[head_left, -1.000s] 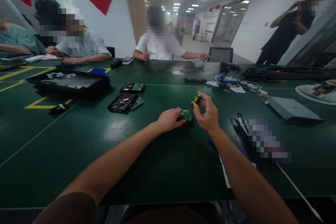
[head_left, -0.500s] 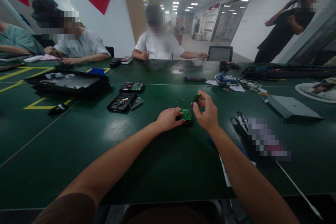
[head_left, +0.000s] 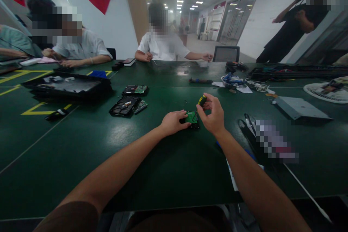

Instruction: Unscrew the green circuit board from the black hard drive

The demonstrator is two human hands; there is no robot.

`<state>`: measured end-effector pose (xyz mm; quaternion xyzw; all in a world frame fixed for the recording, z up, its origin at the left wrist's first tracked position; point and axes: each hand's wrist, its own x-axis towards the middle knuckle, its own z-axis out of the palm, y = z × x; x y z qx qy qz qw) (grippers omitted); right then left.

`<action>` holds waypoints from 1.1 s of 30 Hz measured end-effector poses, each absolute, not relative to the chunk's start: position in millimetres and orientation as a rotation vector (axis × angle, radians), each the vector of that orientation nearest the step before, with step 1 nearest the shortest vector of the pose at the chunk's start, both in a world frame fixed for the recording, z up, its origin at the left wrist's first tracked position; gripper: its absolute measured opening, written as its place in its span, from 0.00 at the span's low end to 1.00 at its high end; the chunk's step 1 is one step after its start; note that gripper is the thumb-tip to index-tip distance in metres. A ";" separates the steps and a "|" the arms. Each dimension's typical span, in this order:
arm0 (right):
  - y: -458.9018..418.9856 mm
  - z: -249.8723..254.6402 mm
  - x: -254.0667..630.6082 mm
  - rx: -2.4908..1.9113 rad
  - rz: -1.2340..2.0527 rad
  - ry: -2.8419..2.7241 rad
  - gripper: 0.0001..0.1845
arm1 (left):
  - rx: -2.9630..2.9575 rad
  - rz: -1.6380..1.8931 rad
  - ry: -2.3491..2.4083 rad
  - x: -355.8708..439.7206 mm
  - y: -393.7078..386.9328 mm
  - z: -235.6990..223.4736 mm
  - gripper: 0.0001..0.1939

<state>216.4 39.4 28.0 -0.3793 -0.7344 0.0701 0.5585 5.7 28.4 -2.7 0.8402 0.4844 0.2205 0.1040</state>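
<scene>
My left hand (head_left: 174, 121) lies over the left side of a hard drive (head_left: 193, 127), its fingers and thumb gripping the drive on the green table. The green circuit board (head_left: 191, 116) on the drive faces up. Between the fingertips of my right hand (head_left: 213, 112) is a screwdriver (head_left: 202, 100) with a yellow and dark handle. Its handle leans above the board's right side; whether its tip sits in a screw is too small to tell. A few tiny screws (head_left: 186, 100) lie just beyond the drive.
On the left lie another hard drive (head_left: 135, 90), an opened black drive case (head_left: 123, 106), a loose circuit board (head_left: 140, 107) and a large black tray (head_left: 67, 87). A grey metal box (head_left: 301, 108) stands to the right. Several people are around the table.
The screwdriver's handle has turned and tilted a little in my right fingers, showing more yellow. My left hand stays on the hard drive. The whole view has shifted slightly.
</scene>
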 end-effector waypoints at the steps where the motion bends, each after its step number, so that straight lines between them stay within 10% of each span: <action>1: 38.8 28.9 216.2 -0.886 0.165 -1.738 0.29 | 2.480 0.670 1.405 5.6 28.1 -2.9 0.25; 33: 37.2 29.5 215.5 -0.864 0.176 -1.745 0.29 | 2.442 0.744 1.431 4.4 27.7 -5.3 0.29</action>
